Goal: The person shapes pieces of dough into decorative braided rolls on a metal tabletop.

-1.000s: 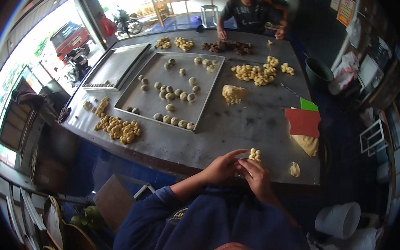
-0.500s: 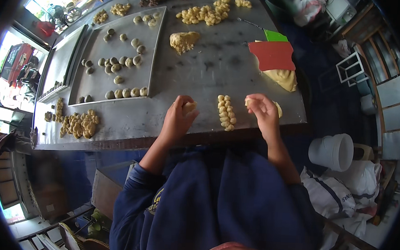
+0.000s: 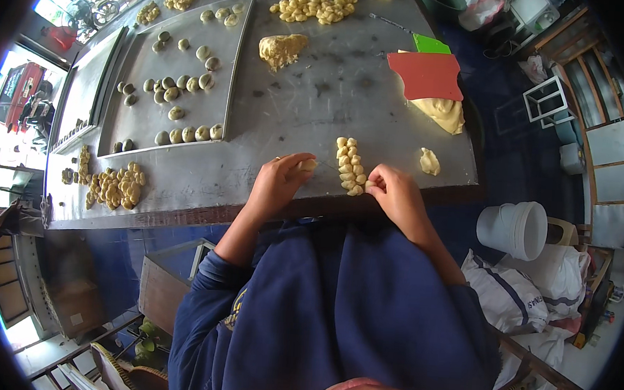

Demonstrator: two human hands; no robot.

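Note:
My left hand (image 3: 275, 184) is closed around a lump of pale yellow dough (image 3: 307, 165), just above the steel table near its front edge. To its right, small dough balls (image 3: 347, 156) lie side by side in two short rows running away from me. At the near right end of these rows, my right hand (image 3: 398, 196) pinches a small dough piece (image 3: 370, 185) between thumb and fingers. A flattened scrap of dough (image 3: 430, 161) rests on the table farther right, apart from both hands.
Beyond my right hand, a red sheet (image 3: 426, 77) and a green scraper (image 3: 432, 43) lie over a large dough mass (image 3: 442, 116). A crumbly lump (image 3: 281, 50) sits mid-table. At left, a metal tray (image 3: 218, 35) carries greyish balls; dough pieces (image 3: 116, 186) cluster beside it. White buckets (image 3: 513, 230) stand right.
My right hand has moved left and nearer, from beside the dough scrap to the end of the rows, and the scrap now shows fully. The left hand still holds its dough.

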